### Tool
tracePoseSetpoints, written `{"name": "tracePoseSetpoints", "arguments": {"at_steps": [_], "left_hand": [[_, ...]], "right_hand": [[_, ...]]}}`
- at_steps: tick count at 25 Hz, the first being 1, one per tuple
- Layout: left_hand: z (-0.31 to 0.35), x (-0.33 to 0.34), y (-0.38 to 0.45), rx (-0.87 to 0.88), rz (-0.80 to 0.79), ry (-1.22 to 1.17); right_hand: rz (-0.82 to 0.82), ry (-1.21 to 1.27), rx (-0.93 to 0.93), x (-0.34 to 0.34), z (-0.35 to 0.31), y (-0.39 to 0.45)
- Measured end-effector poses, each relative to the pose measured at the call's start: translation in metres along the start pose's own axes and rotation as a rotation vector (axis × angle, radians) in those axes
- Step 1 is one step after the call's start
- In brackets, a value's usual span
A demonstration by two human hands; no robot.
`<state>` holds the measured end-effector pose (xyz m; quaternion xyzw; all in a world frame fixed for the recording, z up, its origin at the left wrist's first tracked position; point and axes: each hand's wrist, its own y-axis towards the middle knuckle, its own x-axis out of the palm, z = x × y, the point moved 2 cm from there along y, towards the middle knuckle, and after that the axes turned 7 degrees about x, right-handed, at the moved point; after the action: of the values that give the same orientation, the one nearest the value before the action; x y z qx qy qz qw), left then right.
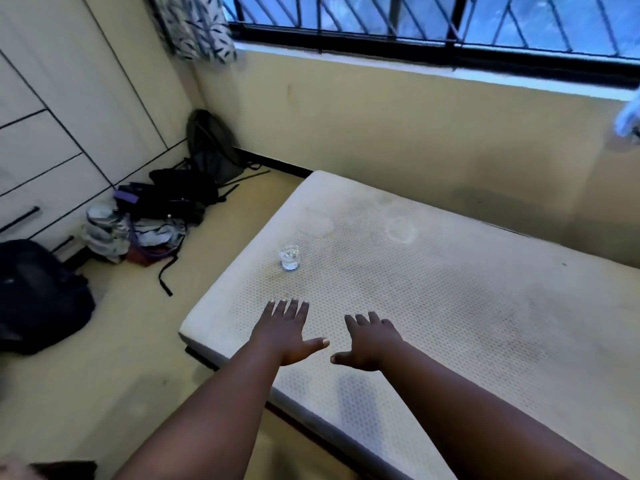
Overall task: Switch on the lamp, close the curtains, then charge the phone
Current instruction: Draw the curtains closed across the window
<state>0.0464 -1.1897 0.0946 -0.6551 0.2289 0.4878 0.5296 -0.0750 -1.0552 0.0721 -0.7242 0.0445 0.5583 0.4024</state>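
Spreading empty hands, left hand (pixel 289 332) and right hand (pixel 370 344), above mattress (pixel 450 306) near glass (pixel 289 258).

Dim room, window (pixel 450 22) daylight, edges warped

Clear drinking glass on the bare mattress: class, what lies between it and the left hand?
Only bare mattress, in the head view, between glass and left hand.

Mattress (pixel 450 306) under both hands: matt cream cloth, dimpled honeycomb weave, faint stains. Glass (pixel 289 258) ahead of left hand: clear, glossy. Curtain (pixel 197 26) far ahead, left: printed cloth. Window bars (pixel 346 15): dark metal. Wall (pixel 381 116): matt yellow paint.
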Motion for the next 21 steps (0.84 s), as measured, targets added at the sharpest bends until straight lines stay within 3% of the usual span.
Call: {"name": "tracePoseSetpoints", "arguments": {"at_steps": [10,16,21], "left_hand": [[-0.166,0.001,0.007,-0.131,0.011,-0.132],[-0.342,-0.034,-0.012,-0.145,0.072,-0.106],[-0.443,-0.070,-0.018,-0.216,0.104,-0.098]], "right_hand": [[0.011,-0.154,-0.196,-0.061,-0.166,0.103],[0.027,0.004,-0.044,-0.108,-0.306,0.157],[0.132,0.053,0.031,-0.151,-0.376,0.191]]}}
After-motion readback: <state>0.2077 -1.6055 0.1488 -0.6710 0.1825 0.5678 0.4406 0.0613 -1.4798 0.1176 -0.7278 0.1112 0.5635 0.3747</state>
